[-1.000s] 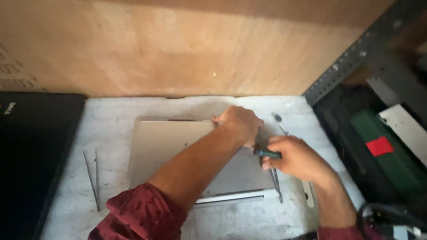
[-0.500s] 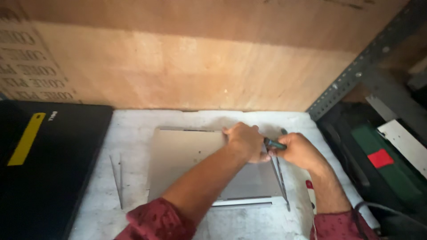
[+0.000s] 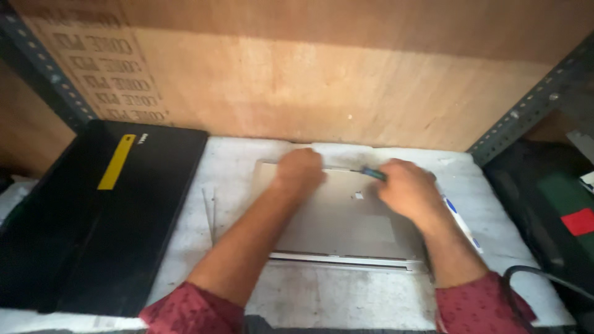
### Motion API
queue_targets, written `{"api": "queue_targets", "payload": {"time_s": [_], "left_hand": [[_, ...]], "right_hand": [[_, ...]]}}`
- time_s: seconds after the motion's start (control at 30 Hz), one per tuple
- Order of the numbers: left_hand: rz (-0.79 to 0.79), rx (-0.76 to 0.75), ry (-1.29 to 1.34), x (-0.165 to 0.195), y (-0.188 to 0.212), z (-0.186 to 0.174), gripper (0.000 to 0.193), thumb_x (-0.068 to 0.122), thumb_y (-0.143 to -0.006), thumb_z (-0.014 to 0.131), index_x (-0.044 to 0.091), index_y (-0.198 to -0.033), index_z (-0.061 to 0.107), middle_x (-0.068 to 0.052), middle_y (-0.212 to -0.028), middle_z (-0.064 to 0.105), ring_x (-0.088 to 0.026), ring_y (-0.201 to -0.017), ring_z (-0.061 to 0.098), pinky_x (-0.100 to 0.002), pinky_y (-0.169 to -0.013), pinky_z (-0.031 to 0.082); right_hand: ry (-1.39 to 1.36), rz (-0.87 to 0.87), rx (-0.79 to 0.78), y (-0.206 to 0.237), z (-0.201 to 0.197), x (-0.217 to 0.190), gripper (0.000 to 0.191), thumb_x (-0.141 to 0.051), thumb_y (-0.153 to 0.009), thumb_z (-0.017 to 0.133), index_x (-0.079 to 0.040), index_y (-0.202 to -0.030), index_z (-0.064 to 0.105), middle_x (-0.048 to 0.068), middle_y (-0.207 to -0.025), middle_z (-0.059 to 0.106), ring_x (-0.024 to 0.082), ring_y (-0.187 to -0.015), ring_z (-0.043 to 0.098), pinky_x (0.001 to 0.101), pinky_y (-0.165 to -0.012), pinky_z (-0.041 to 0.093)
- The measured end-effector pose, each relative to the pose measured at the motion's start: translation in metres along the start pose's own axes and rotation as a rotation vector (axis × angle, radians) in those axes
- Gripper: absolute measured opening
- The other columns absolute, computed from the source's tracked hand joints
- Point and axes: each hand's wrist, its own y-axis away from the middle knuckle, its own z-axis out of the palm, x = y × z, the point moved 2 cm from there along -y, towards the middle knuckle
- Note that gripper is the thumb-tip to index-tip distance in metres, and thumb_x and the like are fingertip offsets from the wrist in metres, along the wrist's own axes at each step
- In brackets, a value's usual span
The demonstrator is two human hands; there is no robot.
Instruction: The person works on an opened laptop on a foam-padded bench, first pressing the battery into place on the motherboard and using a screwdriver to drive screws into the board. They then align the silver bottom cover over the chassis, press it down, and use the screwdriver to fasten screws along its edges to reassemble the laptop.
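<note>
A silver laptop (image 3: 346, 222) lies bottom side up on the white bench top (image 3: 241, 161). My left hand (image 3: 300, 170) rests on its far left part, fingers curled down onto the case. My right hand (image 3: 405, 188) grips a small screwdriver with a green-blue handle (image 3: 374, 174); its tip points left toward the far edge of the laptop, close to my left hand. Both sleeves are dark red.
A closed black laptop with a yellow strip (image 3: 105, 216) lies at the left. Thin metal strips (image 3: 210, 210) lie between the two laptops. A plywood board (image 3: 322, 80) stands behind. A slotted metal upright (image 3: 532, 105) and a dark bin with green and red items (image 3: 569, 210) are at the right.
The view has swung left, showing more of the black laptop. Both hands have moved left along the laptop's far edge, and the screwdriver now points left near my left hand.
</note>
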Motion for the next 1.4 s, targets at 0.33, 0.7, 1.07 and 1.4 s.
{"api": "queue_targets", "payload": {"time_s": [0.33, 0.7, 1.07, 1.4], "left_hand": [[-0.090, 0.035, 0.007, -0.072, 0.038, -0.059, 0.029, 0.023, -0.073, 0.084, 0.000, -0.089, 0.076, -0.023, -0.100, 0.072, -0.039, -0.096, 0.070, -0.047, -0.086, 0.057], [-0.053, -0.120, 0.048, -0.084, 0.026, -0.062, 0.034, 0.033, -0.065, 0.089, 0.009, -0.088, 0.082, -0.019, -0.089, 0.075, -0.036, -0.088, 0.073, -0.044, -0.084, 0.057], [-0.561, -0.112, 0.537, -0.101, 0.054, -0.067, 0.016, 0.022, -0.076, 0.074, 0.009, -0.083, 0.080, -0.011, -0.070, 0.076, -0.022, -0.060, 0.076, -0.033, -0.068, 0.062], [-0.660, -0.022, 1.162, -0.098, 0.055, -0.060, 0.021, 0.018, -0.086, 0.070, 0.004, -0.101, 0.075, -0.010, -0.087, 0.074, -0.023, -0.073, 0.071, -0.041, -0.066, 0.062]], "right_hand": [[-0.294, -0.501, 0.038, -0.044, 0.039, -0.129, 0.022, -0.005, -0.075, 0.067, -0.010, -0.094, 0.077, 0.010, -0.100, 0.073, 0.037, -0.097, 0.066, 0.0480, -0.080, 0.052], [-0.235, -0.434, -0.112, -0.071, 0.045, -0.136, 0.023, -0.030, -0.082, 0.081, -0.008, -0.085, 0.077, 0.011, -0.092, 0.072, 0.036, -0.089, 0.068, 0.0475, -0.077, 0.053], [-0.318, -0.397, 0.056, -0.047, 0.047, -0.157, 0.015, -0.028, -0.086, 0.076, -0.015, -0.091, 0.080, 0.010, -0.094, 0.071, 0.036, -0.092, 0.067, 0.0485, -0.078, 0.053], [-0.418, -0.311, 0.069, -0.055, 0.050, -0.150, 0.014, -0.025, -0.086, 0.074, -0.013, -0.092, 0.080, 0.012, -0.098, 0.071, 0.036, -0.092, 0.067, 0.0473, -0.079, 0.052]]}}
